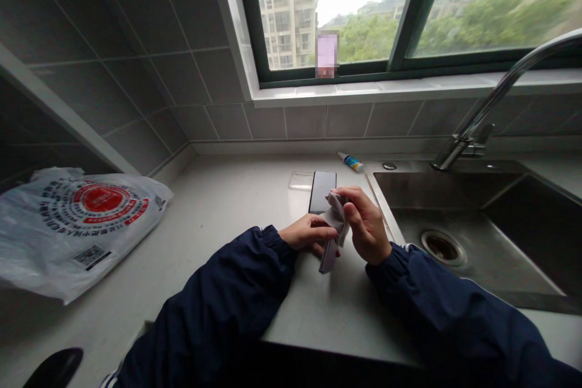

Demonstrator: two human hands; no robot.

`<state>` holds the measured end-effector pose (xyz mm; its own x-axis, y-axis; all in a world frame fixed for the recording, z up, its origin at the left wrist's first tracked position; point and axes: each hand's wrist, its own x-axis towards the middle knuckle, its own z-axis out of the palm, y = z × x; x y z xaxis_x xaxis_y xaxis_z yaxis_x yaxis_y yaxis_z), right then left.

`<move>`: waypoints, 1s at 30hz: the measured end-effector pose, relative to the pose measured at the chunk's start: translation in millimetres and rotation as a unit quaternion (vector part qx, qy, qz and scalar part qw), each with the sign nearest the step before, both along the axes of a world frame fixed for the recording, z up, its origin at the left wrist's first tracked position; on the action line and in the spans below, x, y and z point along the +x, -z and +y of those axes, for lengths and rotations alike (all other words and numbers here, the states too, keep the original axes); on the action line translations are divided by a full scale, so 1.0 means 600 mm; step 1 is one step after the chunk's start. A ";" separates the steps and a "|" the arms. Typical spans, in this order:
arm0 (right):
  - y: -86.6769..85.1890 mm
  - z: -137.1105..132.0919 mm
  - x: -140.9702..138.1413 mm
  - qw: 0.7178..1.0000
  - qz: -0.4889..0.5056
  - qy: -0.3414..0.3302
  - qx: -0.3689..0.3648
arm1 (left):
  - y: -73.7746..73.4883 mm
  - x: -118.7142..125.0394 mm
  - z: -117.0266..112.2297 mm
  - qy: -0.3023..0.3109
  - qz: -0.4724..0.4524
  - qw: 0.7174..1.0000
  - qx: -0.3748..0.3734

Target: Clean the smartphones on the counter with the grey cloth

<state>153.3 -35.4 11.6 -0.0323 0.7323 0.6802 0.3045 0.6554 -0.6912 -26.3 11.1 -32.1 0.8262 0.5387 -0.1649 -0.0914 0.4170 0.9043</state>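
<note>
My left hand holds a slim, phone-shaped device at a tilt above the counter, fingers closed on its edges. A crumpled pale cloth or tissue is pinched in my right hand and lies against the upper part of that device, hiding much of it. Just beyond my hands, a dark-screened phone lies on the counter. To its left is a clear phone case.
A small tube with a white nozzle lies by the sink's left edge. The steel sink and tall faucet stand on the right. At left, a white plastic bag with red print rests on the counter. A window is ahead.
</note>
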 end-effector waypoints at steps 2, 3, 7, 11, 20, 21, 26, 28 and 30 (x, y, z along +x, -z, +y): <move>0.000 0.001 -0.001 1.000 -0.004 0.005 0.006 | 0.001 0.000 0.000 0.006 0.005 1.000 0.002; 0.000 0.002 -0.001 1.000 -0.008 0.007 0.008 | 0.002 0.000 0.001 0.005 0.005 1.000 0.000; -0.003 0.003 -0.002 1.000 -0.022 0.013 0.010 | 0.002 0.002 0.002 0.002 -0.001 1.000 -0.016; -0.001 0.003 -0.002 0.999 -0.017 0.035 -0.028 | 0.002 0.003 0.003 0.003 0.004 1.000 -0.022; 0.018 0.023 0.003 0.988 0.030 0.071 -0.130 | 0.010 0.001 0.005 -0.019 -0.019 1.000 -0.014; 0.019 0.026 0.004 0.987 0.045 0.064 -0.142 | 0.009 0.000 0.005 -0.020 -0.023 0.999 -0.014; 0.027 0.041 0.005 0.945 0.203 -0.022 -0.255 | 0.010 -0.004 0.008 -0.032 -0.042 0.998 -0.018; 0.031 0.045 0.005 0.922 0.252 -0.047 -0.289 | 0.011 -0.006 0.010 -0.030 -0.051 0.998 -0.014; 0.034 0.046 0.005 0.907 0.275 -0.060 -0.312 | 0.010 -0.007 0.010 -0.033 -0.062 0.997 -0.011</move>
<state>156.1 -7.8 -9.1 0.0815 0.9941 0.0722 -0.2474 0.0904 -0.9647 -30.4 17.2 -38.1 0.8034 0.5905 -0.0763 -0.2297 0.4256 0.8753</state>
